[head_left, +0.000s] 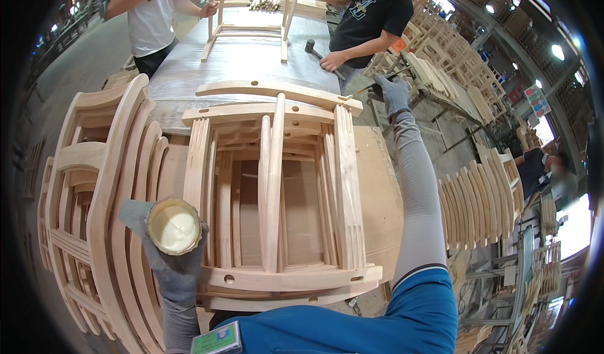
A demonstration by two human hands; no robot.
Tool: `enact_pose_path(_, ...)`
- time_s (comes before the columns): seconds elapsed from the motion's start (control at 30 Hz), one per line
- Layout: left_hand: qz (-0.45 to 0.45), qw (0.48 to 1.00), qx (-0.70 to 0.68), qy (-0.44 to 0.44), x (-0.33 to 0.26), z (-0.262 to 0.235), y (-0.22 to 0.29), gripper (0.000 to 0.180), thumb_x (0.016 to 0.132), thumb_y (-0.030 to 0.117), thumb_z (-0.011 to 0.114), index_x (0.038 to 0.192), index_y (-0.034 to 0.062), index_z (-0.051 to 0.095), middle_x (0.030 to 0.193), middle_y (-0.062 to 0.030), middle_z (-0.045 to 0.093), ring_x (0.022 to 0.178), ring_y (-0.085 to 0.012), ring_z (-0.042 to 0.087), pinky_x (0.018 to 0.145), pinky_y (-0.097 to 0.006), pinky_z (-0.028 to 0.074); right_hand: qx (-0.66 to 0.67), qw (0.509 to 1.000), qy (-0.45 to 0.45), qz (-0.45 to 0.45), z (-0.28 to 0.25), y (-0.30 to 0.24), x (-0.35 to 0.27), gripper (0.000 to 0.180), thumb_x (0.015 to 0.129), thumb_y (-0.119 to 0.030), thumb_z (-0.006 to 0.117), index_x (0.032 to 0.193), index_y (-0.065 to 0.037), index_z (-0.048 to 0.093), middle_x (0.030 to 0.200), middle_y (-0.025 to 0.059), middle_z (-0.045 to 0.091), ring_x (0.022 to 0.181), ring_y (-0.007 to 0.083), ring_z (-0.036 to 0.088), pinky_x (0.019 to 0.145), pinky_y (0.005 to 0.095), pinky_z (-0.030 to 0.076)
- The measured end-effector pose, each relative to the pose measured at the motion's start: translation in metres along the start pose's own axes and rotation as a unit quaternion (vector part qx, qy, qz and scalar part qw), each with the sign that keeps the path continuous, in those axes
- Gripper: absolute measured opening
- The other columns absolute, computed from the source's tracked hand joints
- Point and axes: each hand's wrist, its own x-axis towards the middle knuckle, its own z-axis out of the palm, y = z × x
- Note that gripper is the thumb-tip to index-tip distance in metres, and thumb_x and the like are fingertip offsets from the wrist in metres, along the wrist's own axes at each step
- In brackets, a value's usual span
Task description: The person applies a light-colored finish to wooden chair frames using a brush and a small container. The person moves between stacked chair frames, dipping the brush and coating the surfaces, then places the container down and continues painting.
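Note:
My left hand [171,272], in a grey glove, grips a round cup [149,225] of thick cream-coloured liquid that looks like glue. It is beside the left side of a stack of pale wooden chair frames [349,190]. My right arm reaches far out, and my gloved right hand [394,96] is closed around a thin stick [360,92]. The stick's tip is at the right end of the top curved rail [264,89]; whether it touches the wood I cannot tell. Two loose-looking round bars [272,184] slant across the middle of the stack.
More chair backs [104,159] lean on my left. A wrapped table [251,55] stands ahead, where two people handle a chair frame [245,32]; a black mallet [313,49] is near one person's hand. Curved wooden parts [475,206] are stacked at right. Cardboard [380,190] lies beneath my stack.

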Motion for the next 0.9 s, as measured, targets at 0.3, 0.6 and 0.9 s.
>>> enact_pose_path(0.3, -0.014, 1.0, -0.005, 0.022, 0.006, -0.011, -0.003, 0.051, 0.095, 0.048, 0.041, 0.129, 0.0111, 0.045, 0.118, -0.0168, 0.054, 0.109, -0.0295, 0.054, 0.094, -0.044, 0.046, -0.005, 1.0, 0.0, 0.005, 0.0, 0.024, 0.02, 0.024, 0.075, -0.011, 0.074, 0.079, 0.005, 0.055, 0.076, 0.0133, 0.062, 0.056, 0.0213, 0.062, 0.044, 0.0364, 0.057)
enact_pose_path(0.6, -0.017, 0.999, -0.042, 0.018, 0.005, -0.01, -0.002, 0.051, 0.094, 0.048, 0.042, 0.13, 0.0108, 0.044, 0.12, -0.0174, 0.053, 0.11, -0.0297, 0.053, 0.094, -0.045, 0.046, -0.245, 0.966, -0.01, -0.08, 0.025, 0.03, 0.02, 0.031, 0.072, -0.025, 0.072, 0.077, 0.003, 0.059, 0.063, 0.0125, 0.063, 0.056, 0.0217, 0.062, 0.055, 0.0335, 0.048)
enact_pose_path(0.9, -0.02, 0.997, -0.062, 0.033, 0.006, -0.008, -0.002, 0.049, 0.095, 0.046, 0.042, 0.128, 0.0108, 0.046, 0.117, -0.0169, 0.054, 0.107, -0.0299, 0.055, 0.092, -0.044, 0.048, -0.337, 0.922, -0.072, -0.176, 0.016, 0.021, 0.036, 0.024, 0.079, -0.021, 0.069, 0.079, 0.001, 0.06, 0.068, 0.0065, 0.063, 0.055, 0.0121, 0.059, 0.05, 0.0267, 0.049)
